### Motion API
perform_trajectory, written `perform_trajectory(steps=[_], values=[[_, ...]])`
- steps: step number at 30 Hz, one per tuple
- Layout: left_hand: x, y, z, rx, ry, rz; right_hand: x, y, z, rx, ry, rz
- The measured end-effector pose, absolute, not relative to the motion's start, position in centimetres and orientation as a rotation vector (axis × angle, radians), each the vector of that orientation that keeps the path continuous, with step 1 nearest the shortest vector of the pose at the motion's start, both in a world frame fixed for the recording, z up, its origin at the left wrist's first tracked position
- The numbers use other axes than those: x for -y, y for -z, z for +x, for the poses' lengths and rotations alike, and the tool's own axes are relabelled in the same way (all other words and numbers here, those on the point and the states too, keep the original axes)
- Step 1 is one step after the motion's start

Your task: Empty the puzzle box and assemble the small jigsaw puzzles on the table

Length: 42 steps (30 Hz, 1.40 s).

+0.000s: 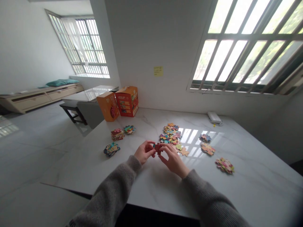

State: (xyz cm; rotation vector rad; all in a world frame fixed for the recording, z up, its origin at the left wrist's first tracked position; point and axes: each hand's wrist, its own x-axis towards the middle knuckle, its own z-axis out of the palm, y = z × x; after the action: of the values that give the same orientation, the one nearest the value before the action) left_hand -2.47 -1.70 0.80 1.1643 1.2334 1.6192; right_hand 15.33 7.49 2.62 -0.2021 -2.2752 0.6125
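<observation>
Near the middle of the white marble-look table, both my hands are raised close together over the front part. Between them is a reddish-brown jigsaw puzzle piece (157, 148), pinched by the thumb and fingers of my right hand (172, 157). My left hand (145, 152) has its thumb and fingers closed at the piece's left side, where a sliver of teal shows; I cannot tell whether that is a second piece. Just behind my right hand lies a loose heap of mixed puzzle pieces (170, 132), with an orange-tan piece (184, 152) at its near edge.
On the left are a pinkish-topped stack (117, 134), a green-blue pile (129, 129) and a teal-yellow pile (112, 149). Right lie a bluish pile (205, 137), a tan pile (208, 149) and a pink-green pile (224, 165). An orange box (127, 102) and a white device (214, 118) stand behind.
</observation>
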Motion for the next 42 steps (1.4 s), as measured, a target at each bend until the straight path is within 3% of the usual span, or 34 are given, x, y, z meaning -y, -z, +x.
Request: perform_trajectory(steps=[22, 33, 42], values=[[2.5, -1.0, -2.9, -1.491, -1.503, 1.223, -11.4, -3.0, 19.8, 2.280, -0.267, -0.368], [2.6, -1.4, -2.5, -1.523, -1.428, 1.287, -26.3, -3.8, 28.8, 2.193, 0.114, -1.533], [2.7, -1.2, -2.3, -1.551, -1.409, 1.346, -27.0, -2.5, 29.1, 2.197, 0.102, -1.570]])
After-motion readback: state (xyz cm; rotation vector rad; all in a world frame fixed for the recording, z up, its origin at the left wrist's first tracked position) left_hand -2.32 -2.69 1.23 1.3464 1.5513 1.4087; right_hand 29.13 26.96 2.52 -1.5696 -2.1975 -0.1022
